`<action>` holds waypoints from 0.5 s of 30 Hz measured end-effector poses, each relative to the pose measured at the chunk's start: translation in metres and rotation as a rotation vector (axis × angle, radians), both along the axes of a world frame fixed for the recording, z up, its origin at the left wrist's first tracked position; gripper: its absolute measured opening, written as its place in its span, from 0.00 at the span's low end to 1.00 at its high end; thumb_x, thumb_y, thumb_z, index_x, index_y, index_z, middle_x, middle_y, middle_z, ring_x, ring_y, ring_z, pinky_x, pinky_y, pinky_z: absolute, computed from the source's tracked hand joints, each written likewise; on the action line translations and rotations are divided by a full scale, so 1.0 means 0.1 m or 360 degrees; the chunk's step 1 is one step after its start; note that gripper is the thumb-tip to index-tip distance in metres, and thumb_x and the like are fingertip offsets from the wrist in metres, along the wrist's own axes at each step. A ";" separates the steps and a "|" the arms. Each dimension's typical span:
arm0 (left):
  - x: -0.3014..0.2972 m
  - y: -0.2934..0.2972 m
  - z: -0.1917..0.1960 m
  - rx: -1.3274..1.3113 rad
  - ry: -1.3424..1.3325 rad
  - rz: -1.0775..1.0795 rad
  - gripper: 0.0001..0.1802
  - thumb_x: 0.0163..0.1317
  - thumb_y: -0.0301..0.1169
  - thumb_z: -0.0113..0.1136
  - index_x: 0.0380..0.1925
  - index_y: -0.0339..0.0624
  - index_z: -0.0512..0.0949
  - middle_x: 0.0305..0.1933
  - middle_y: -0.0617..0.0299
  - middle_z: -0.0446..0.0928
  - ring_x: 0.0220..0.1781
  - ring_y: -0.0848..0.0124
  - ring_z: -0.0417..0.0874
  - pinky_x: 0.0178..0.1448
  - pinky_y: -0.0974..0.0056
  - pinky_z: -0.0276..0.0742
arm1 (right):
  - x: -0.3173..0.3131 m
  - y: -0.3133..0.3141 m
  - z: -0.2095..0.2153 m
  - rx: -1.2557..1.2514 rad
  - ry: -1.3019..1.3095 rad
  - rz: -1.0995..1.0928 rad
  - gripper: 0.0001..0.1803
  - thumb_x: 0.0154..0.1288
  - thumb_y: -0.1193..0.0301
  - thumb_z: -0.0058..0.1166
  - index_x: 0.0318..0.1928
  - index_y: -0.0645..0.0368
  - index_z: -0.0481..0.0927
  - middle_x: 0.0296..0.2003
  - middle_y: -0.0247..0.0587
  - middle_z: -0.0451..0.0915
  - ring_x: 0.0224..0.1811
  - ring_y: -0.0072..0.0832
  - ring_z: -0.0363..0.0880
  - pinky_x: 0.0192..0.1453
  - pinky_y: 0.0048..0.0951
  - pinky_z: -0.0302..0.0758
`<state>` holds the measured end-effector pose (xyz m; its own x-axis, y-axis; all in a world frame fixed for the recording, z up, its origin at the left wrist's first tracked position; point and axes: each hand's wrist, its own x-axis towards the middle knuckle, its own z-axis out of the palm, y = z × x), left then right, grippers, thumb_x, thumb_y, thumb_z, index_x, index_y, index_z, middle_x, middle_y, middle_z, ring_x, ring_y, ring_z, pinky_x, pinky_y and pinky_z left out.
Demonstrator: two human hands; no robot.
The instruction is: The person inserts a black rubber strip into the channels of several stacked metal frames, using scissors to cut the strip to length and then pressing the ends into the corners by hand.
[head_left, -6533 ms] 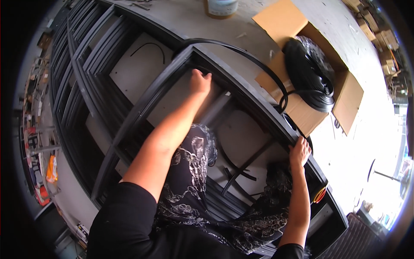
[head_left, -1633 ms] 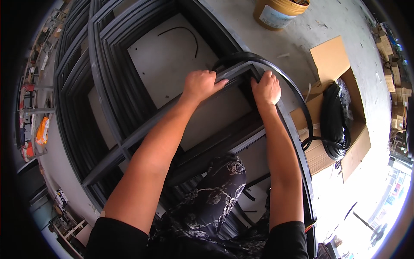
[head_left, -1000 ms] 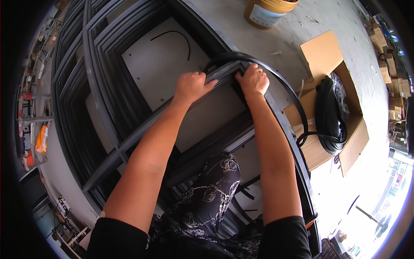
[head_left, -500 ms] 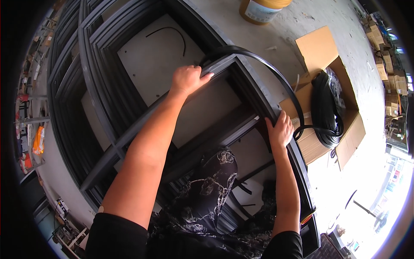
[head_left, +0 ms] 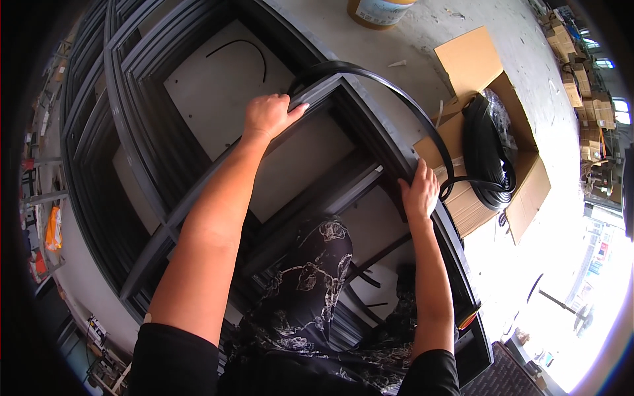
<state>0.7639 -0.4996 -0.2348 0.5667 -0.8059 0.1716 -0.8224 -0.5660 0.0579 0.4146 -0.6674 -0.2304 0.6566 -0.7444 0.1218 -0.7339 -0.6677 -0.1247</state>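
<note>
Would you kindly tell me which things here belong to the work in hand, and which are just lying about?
Apparently in use:
dark frame, under left hand and right hand
black strip, looping toward coil in cardboard box

Apparently lying about:
bucket at top
thin curved piece, seen through frame
orange item, far left

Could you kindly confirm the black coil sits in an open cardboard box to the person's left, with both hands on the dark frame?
Not quite: the head view shows the black coil in its open cardboard box to the person's right; the left hand and right hand are on the dark frame.
</note>
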 end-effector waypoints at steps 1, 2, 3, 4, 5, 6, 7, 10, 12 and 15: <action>0.02 -0.01 -0.01 -0.0019 0.0014 -0.0004 0.33 0.60 0.63 0.54 0.18 0.42 0.79 0.23 0.56 0.80 0.28 0.57 0.83 0.31 0.54 0.78 | 0.00 0.00 -0.02 0.0022 0.0010 -0.0031 0.35 0.49 0.62 0.72 0.56 0.59 0.72 0.46 0.47 0.78 0.54 0.45 0.76 0.59 0.42 0.71; 0.03 -0.01 -0.03 -0.0037 0.0034 -0.0011 0.33 0.60 0.63 0.54 0.18 0.42 0.79 0.23 0.56 0.79 0.28 0.57 0.83 0.31 0.54 0.77 | 0.00 0.00 -0.01 0.0045 0.0025 -0.0066 0.36 0.49 0.64 0.72 0.58 0.60 0.71 0.46 0.48 0.78 0.54 0.46 0.76 0.60 0.42 0.71; 0.03 0.00 -0.05 -0.0052 0.0034 -0.0015 0.33 0.60 0.63 0.54 0.18 0.42 0.79 0.23 0.56 0.79 0.28 0.57 0.82 0.31 0.54 0.77 | -0.01 0.01 -0.01 0.0067 0.0039 -0.0102 0.38 0.48 0.65 0.72 0.59 0.60 0.70 0.47 0.48 0.78 0.54 0.47 0.76 0.60 0.42 0.71; 0.03 0.02 -0.07 -0.0066 0.0033 -0.0019 0.33 0.60 0.63 0.54 0.18 0.42 0.79 0.23 0.56 0.79 0.28 0.56 0.82 0.31 0.54 0.77 | -0.02 0.03 -0.01 0.0104 0.0056 -0.0101 0.38 0.48 0.65 0.72 0.60 0.60 0.69 0.47 0.48 0.77 0.54 0.47 0.76 0.61 0.42 0.71; 0.05 0.02 -0.06 -0.0090 0.0025 -0.0018 0.33 0.60 0.63 0.54 0.18 0.42 0.79 0.23 0.56 0.79 0.28 0.56 0.82 0.31 0.53 0.77 | 0.00 0.03 0.01 0.0130 0.0067 -0.0095 0.39 0.48 0.65 0.72 0.61 0.60 0.69 0.47 0.48 0.77 0.55 0.47 0.76 0.61 0.42 0.70; 0.04 0.03 -0.04 -0.0056 0.0000 -0.0026 0.33 0.60 0.63 0.54 0.18 0.42 0.79 0.23 0.56 0.79 0.28 0.56 0.82 0.31 0.53 0.77 | 0.02 0.02 0.03 0.0157 0.0077 -0.0089 0.40 0.48 0.66 0.72 0.62 0.60 0.69 0.48 0.49 0.77 0.55 0.47 0.75 0.61 0.41 0.70; 0.02 0.03 -0.03 -0.0048 0.0008 -0.0008 0.33 0.60 0.62 0.54 0.18 0.42 0.79 0.23 0.56 0.79 0.28 0.56 0.82 0.31 0.53 0.77 | 0.01 0.01 0.08 0.0158 0.0063 -0.0044 0.40 0.48 0.66 0.72 0.62 0.60 0.68 0.48 0.48 0.77 0.55 0.46 0.76 0.61 0.41 0.70; 0.00 0.04 0.04 -0.0012 0.0027 0.0031 0.32 0.60 0.62 0.55 0.18 0.42 0.79 0.23 0.56 0.79 0.28 0.56 0.82 0.32 0.53 0.78 | -0.07 0.01 0.16 0.0196 0.0100 0.0029 0.41 0.49 0.67 0.72 0.64 0.59 0.68 0.48 0.48 0.77 0.55 0.46 0.76 0.61 0.40 0.71; -0.01 0.00 0.04 -0.0025 0.0060 0.0027 0.32 0.60 0.62 0.55 0.18 0.42 0.79 0.23 0.56 0.79 0.28 0.55 0.82 0.32 0.53 0.78 | -0.31 -0.04 0.04 0.0124 0.0067 -0.0014 0.40 0.50 0.64 0.71 0.63 0.58 0.68 0.48 0.48 0.77 0.53 0.46 0.76 0.59 0.42 0.71; -0.04 -0.03 0.02 -0.0039 0.0071 0.0011 0.32 0.60 0.62 0.55 0.19 0.42 0.79 0.23 0.56 0.79 0.29 0.55 0.83 0.33 0.53 0.78 | -0.37 0.00 -0.01 0.0064 0.0064 -0.0099 0.35 0.51 0.62 0.70 0.58 0.59 0.71 0.47 0.48 0.78 0.51 0.46 0.77 0.56 0.43 0.72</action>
<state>0.7596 -0.5029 -0.2324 0.5799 -0.7977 0.1656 -0.8147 -0.5697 0.1083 0.3774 -0.6673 -0.2317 0.6127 -0.7876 0.0656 -0.7787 -0.6158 -0.1200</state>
